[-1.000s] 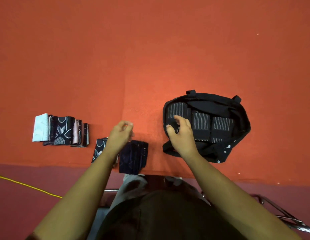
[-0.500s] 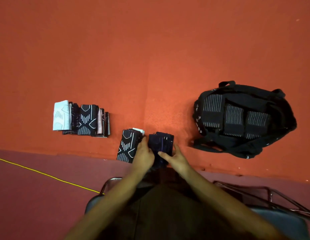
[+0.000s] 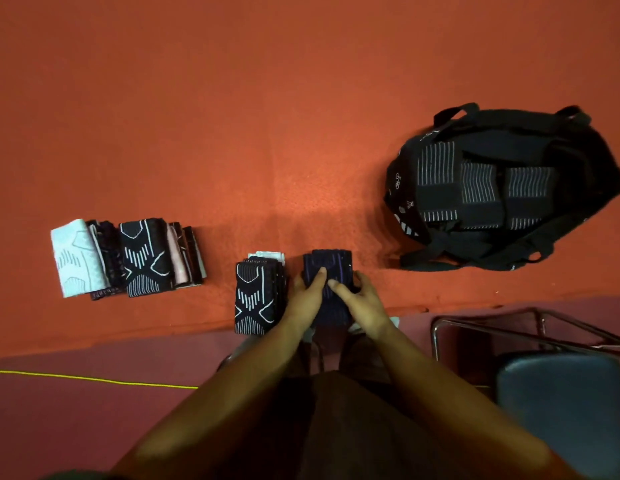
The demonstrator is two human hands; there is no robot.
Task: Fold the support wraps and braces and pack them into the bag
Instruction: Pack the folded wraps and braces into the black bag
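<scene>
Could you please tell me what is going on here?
A person is packing folded support wraps. The left hand and right hand both grip a dark folded wrap on the orange mat. Three striped wraps lie in the open black bag to the right; a patterned stack and a row of folded wraps wait to the left.

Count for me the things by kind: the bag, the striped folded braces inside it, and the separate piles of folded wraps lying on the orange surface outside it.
Bag: 1
Striped braces inside it: 3
Piles of wraps outside it: 3 (left row, patterned stack, dark stack)
Total: 7
</scene>
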